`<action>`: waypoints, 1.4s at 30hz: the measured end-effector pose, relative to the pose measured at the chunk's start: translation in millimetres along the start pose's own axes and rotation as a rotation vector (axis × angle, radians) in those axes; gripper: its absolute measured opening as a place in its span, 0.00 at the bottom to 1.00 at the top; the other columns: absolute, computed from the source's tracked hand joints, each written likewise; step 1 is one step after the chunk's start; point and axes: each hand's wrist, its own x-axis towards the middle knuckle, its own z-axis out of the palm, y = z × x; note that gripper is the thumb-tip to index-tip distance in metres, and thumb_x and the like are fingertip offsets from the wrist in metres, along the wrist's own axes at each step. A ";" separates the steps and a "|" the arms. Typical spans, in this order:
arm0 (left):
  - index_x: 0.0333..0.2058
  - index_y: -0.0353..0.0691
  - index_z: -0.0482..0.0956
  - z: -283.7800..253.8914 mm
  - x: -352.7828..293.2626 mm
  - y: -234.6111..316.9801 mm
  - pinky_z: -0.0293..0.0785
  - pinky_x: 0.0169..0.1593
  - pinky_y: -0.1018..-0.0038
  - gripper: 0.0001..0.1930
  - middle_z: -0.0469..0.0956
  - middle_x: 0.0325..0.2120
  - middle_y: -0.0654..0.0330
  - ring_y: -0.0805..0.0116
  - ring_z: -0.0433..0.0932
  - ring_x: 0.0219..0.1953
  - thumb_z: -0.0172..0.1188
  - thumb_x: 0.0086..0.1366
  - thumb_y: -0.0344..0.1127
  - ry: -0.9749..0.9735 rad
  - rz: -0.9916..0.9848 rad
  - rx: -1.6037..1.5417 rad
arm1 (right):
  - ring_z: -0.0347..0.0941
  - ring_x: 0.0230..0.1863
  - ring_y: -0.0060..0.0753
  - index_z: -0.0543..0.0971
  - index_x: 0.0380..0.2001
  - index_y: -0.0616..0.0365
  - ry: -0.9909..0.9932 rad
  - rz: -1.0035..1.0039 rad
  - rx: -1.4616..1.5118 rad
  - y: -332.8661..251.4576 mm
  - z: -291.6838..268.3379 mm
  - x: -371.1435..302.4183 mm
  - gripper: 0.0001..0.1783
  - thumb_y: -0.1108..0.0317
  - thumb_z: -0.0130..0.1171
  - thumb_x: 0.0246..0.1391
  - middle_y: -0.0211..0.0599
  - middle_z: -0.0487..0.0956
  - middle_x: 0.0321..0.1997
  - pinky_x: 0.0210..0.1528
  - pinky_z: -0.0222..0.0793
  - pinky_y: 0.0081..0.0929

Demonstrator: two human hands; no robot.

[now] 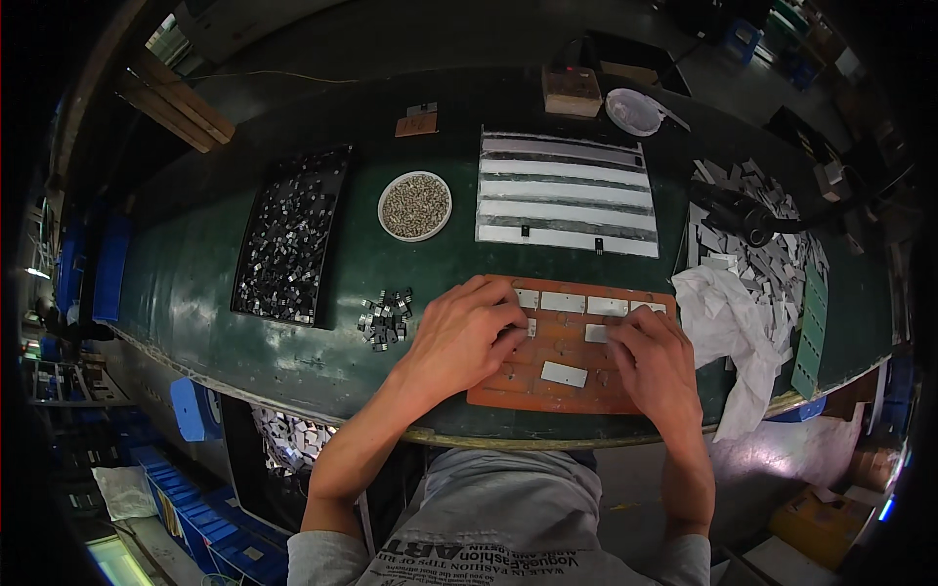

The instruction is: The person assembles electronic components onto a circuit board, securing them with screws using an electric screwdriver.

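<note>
An orange board (518, 391) lies in front of me, with several small flat silver plates (564, 302) set in a row along its far side. One loose plate (564, 374) lies askew nearer to me. My left hand (467, 330) rests over the board's left part, fingers pinched on a small plate (532, 329). Over the right part, my right hand (653, 359) is closed, its fingertips at the edge of another plate (595, 333). The hands partly cover the plates under them.
Left are loose black components (387, 318), a black tray (333, 195) full of them and a round dish (415, 237) of small metal parts. A white-striped panel (567, 208) lies beyond the board. Rightward are piled plates (767, 259), a white cloth (728, 313) and a green strip (809, 337).
</note>
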 end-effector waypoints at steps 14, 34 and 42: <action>0.35 0.40 0.84 5.9 0.5 3.4 0.75 0.45 0.61 0.06 0.79 0.36 0.61 0.55 0.77 0.43 0.67 0.57 0.29 0.002 -0.003 -0.009 | 0.77 0.42 0.43 0.80 0.40 0.55 -0.125 -0.084 0.171 -31.0 0.5 -6.0 0.12 0.70 0.69 0.51 0.33 0.75 0.38 0.44 0.75 0.39; 0.35 0.39 0.86 20.3 7.8 11.3 0.77 0.45 0.61 0.07 0.78 0.35 0.61 0.56 0.79 0.42 0.68 0.57 0.29 0.028 0.045 0.009 | 0.76 0.41 0.43 0.83 0.35 0.56 0.115 -0.065 0.137 -25.8 24.1 11.9 0.07 0.73 0.68 0.51 0.32 0.79 0.40 0.46 0.71 0.40; 0.36 0.38 0.85 26.7 15.5 17.1 0.78 0.43 0.60 0.06 0.78 0.37 0.59 0.54 0.79 0.43 0.66 0.60 0.29 -0.019 0.034 -0.049 | 0.76 0.41 0.41 0.82 0.34 0.55 0.141 0.014 0.122 -7.5 9.7 1.9 0.07 0.76 0.66 0.50 0.32 0.78 0.38 0.46 0.71 0.39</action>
